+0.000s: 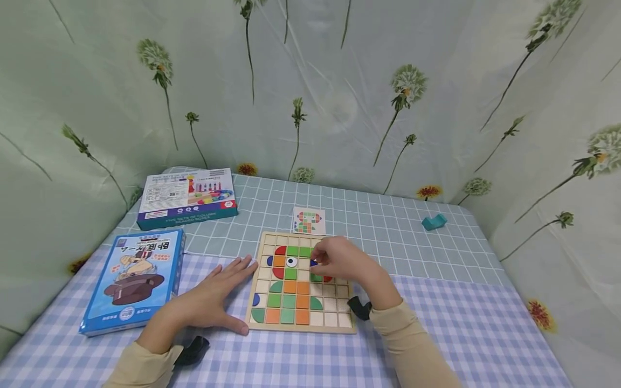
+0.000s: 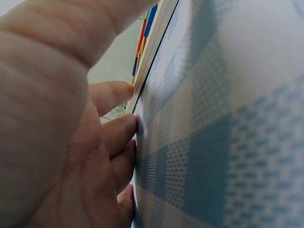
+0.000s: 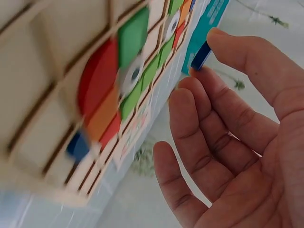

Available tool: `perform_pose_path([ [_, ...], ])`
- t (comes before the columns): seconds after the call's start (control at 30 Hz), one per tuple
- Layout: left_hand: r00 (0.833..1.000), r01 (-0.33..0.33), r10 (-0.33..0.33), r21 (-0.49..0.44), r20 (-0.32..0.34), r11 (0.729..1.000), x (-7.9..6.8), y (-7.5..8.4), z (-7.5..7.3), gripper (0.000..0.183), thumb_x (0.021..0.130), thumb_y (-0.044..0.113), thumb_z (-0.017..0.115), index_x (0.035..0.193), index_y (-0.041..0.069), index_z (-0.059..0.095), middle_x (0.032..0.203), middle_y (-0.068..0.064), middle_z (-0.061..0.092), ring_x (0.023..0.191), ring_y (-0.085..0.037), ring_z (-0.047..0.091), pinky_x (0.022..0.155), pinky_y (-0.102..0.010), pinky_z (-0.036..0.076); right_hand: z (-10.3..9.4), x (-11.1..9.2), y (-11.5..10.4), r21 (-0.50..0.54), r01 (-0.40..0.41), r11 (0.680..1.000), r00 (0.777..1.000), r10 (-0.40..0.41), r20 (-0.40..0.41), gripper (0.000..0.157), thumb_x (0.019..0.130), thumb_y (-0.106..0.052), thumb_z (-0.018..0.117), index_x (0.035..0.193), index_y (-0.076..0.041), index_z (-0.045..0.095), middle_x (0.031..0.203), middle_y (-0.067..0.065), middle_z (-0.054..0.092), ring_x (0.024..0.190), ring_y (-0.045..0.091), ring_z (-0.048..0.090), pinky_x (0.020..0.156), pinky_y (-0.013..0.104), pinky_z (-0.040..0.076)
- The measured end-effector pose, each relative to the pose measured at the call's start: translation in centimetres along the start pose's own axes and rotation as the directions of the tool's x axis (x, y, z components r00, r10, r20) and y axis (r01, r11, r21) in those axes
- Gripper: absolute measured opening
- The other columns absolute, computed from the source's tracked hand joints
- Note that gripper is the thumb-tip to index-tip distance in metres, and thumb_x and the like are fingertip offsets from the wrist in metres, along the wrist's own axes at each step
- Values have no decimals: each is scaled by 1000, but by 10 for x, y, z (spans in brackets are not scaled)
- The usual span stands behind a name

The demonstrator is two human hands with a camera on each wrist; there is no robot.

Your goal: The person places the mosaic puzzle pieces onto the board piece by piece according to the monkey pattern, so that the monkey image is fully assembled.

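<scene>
A wooden grid board [image 1: 331, 322] lies on the table, partly filled with red, green, orange and blue pieces and a round eye piece [image 1: 291, 262]. Over its upper right part, my right hand [image 1: 346, 261] pinches a small blue piece [image 3: 202, 56] between thumb and index finger; the other fingers curve loosely. That hand hides some of the squares under it. My left hand [image 1: 208, 296] is spread at the board's left edge, its thumb at the lower corner and fingertips touching the side. In the left wrist view, the fingers [image 2: 116, 135] meet the board's edge.
Just beyond the board lies a pattern card [image 1: 308, 221]. To the left are a blue game box [image 1: 133, 280] and, farther back, a beads box [image 1: 189, 199]. A teal curved object [image 1: 434, 221] sits at the back right. A flowered curtain [image 1: 339, 108] hangs behind.
</scene>
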State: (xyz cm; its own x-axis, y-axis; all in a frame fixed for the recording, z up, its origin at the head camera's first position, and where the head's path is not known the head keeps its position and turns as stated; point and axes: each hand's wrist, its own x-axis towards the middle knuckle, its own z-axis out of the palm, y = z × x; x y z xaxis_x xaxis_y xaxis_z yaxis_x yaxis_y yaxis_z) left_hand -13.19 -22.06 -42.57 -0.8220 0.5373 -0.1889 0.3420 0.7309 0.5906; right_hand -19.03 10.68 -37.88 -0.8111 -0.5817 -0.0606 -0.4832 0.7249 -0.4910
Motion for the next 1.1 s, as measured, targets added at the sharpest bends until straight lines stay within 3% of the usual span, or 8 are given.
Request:
perform_pose_path([
  [0.27, 1000, 0, 0, 17, 0, 1000, 0, -2, -1, 131, 70, 66, 93, 172, 15, 28, 180, -16, 21, 167, -47, 14, 129, -77, 6, 17, 22, -27, 14, 25, 1000, 999, -26, 47, 19, 95, -21, 83, 106, -6, 81, 88, -1, 72, 80, 11, 59, 75, 23, 54],
  [0.5, 1000, -6, 6, 26, 4, 1000, 0, -2, -2, 130, 71, 67, 92, 172, 16, 28, 180, -15, 21, 167, -46, 15, 129, -77, 7, 31, 37, -49, 30, 20, 999, 996, -23, 91, 20, 95, -25, 85, 105, -8, 80, 89, -3, 73, 79, 8, 61, 77, 16, 56],
  [0.77, 999, -39, 40, 29, -10, 999, -1, -5, -1, 130, 72, 68, 91, 171, 13, 28, 180, -17, 22, 166, -47, 16, 128, -78, 9, 49, 51, -67, -80, 53, 995, 992, -44, 116, 20, 95, -31, 85, 101, -13, 81, 76, -8, 64, 70, 5, 55, 66, 16, 47],
  [1.1, 999, -33, 34, 26, -12, 999, -2, -5, -1, 129, 72, 68, 91, 171, 14, 29, 180, -16, 22, 166, -48, 16, 127, -79, 9, 59, 55, -77, -133, 32, 991, 993, -16, 117, 20, 93, -33, 87, 101, -15, 81, 77, -10, 64, 72, 5, 57, 66, 17, 47],
])
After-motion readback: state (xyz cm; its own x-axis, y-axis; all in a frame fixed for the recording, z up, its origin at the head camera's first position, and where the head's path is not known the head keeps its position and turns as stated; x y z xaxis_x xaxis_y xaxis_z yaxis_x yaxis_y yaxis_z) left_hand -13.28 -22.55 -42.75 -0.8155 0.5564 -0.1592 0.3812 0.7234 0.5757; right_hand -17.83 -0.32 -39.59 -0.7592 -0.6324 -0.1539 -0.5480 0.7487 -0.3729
